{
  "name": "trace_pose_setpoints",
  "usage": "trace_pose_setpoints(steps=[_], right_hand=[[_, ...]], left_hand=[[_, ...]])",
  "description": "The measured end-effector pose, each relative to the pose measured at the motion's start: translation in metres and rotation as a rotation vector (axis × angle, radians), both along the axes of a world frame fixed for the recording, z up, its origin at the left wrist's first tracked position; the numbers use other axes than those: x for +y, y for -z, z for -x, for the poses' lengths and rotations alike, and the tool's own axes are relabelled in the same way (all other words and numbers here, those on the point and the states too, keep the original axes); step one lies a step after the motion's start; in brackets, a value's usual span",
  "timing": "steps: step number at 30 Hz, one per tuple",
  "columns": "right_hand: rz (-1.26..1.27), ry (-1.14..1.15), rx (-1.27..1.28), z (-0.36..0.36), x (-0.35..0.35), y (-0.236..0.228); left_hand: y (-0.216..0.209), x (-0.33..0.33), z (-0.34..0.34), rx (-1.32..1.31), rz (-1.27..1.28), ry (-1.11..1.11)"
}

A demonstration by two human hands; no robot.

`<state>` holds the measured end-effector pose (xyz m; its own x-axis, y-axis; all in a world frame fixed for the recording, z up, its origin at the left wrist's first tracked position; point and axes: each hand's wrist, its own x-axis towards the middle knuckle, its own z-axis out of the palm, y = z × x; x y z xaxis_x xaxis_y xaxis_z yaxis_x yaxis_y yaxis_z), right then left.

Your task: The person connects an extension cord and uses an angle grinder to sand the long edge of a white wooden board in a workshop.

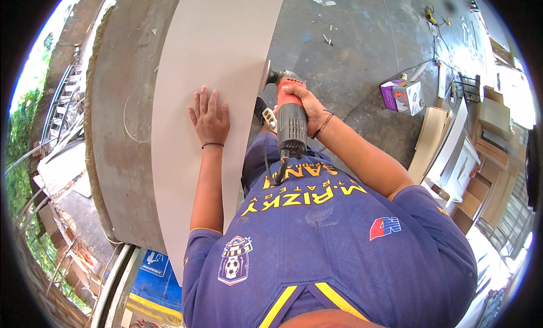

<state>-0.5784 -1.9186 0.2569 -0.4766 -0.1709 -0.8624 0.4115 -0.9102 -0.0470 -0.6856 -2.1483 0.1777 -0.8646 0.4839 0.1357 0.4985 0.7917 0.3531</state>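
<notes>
A long pale board (pixel 186 175) lies in front of me, its right edge running close by my body. My left hand (pixel 209 120) rests flat on this board with the fingers spread. In my right hand (pixel 308 104) is a red and black angle grinder (pixel 292 121), the fingers wrapped round its red front part. The grinder's disc (pixel 266 75) stands on edge at the board's right edge; whether it touches the board I cannot tell. A black cord (pixel 281 168) leaves the rear of the grinder near my shirt.
The board lies on a grey slab (pixel 121 101) with a rough left edge. On the concrete floor (pixel 345 56) at right stand a purple and white box (pixel 402 96) and wooden boards (pixel 428 138). Cables (pixel 434 42) run across the far right floor. A blue container (pixel 155 285) is at lower left.
</notes>
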Motion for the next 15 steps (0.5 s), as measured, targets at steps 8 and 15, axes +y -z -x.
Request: trace_pose_setpoints(steps=[8,15], right_hand=[[-0.078,-0.036,-0.04,0.009,0.001,-0.004],[-0.075,-0.016,-0.047,0.017,0.007,-0.003]], left_hand=[[-0.001,-0.001,-0.002,0.0,0.024,-0.013],[-0.002,0.001,-0.002,-0.012,0.006,-0.016]])
